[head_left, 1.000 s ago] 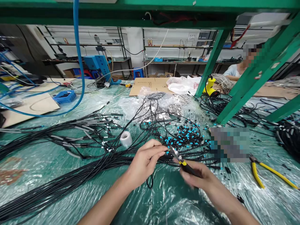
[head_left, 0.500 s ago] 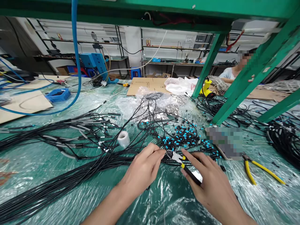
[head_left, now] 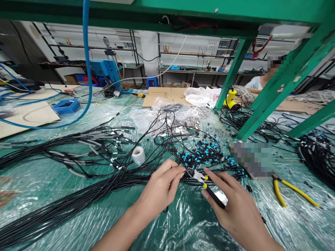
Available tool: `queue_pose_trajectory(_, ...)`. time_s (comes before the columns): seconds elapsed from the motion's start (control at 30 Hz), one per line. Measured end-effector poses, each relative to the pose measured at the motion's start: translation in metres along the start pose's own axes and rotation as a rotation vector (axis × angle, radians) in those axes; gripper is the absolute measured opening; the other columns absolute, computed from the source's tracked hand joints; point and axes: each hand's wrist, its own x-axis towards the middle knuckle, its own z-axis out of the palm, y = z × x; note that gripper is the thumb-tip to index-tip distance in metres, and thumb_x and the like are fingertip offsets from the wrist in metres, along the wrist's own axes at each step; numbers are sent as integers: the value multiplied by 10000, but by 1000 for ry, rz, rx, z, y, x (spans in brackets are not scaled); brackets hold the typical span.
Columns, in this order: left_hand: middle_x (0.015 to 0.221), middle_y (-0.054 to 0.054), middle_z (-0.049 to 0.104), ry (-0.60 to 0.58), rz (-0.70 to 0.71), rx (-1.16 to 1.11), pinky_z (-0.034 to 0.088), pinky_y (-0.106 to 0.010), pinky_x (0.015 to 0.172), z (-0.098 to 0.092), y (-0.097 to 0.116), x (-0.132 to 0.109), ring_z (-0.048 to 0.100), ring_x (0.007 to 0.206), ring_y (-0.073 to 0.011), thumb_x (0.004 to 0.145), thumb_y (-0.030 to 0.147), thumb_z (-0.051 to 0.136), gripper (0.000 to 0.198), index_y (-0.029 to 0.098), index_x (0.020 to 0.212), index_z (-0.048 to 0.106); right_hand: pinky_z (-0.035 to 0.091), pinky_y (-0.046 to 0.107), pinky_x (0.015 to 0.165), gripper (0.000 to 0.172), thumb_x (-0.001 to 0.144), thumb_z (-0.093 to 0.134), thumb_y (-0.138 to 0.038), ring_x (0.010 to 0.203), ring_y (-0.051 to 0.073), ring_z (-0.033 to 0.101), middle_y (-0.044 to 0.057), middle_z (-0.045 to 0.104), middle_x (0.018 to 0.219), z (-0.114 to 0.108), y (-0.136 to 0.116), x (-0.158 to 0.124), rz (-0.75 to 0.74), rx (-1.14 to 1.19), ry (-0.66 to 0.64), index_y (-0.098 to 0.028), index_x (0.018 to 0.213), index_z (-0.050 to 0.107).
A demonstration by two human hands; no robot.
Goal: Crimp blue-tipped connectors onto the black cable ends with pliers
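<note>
Black cables (head_left: 78, 188) sprawl across the plastic-sheeted bench (head_left: 300, 223). The left hand (head_left: 158, 190) closes around a bunch beside blue-tipped connectors (head_left: 201, 153); the right hand (head_left: 235, 212) clamps black-and-yellow cutters (head_left: 213, 195), jaws at the cables, their gap unclear.

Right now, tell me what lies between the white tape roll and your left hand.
In the head view, loose black cables lie across that stretch, between the white tape roll and the left hand.
</note>
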Motion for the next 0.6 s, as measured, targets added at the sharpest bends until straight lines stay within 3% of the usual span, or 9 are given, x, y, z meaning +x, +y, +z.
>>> queue_pose_trajectory(0.27, 940, -57, 579, 3, -60, -73, 480, -271, 766, 2, 1, 0, 578, 877, -172, 941, 138, 481, 221, 189, 1066, 657, 543, 406, 801, 510, 917, 530, -432, 997, 245, 605, 61, 586, 1124, -1, 0, 0, 67, 169, -66, -364, 1409, 418)
queue_pose_trajectory(0.53, 949, -47, 577, -33, -162, -182, 458, -247, 687, 1, 2, 3, 563, 878, -173, 957, 192, 469, 209, 212, 1039, 660, 490, 430, 934, 462, 888, 580, -435, 1061, 255, 607, 69, 663, 1086, -1, -10, 4, 206, 655, -249, -270, 1320, 570)
queue_pose_trajectory(0.6, 917, -38, 576, -34, -200, -215, 438, -252, 678, 2, 3, 2, 559, 855, -169, 956, 208, 478, 197, 210, 1019, 665, 481, 422, 950, 465, 868, 605, -455, 1086, 259, 606, 69, 670, 1137, 0, -2, 9, 270, 766, -222, -259, 1289, 600)
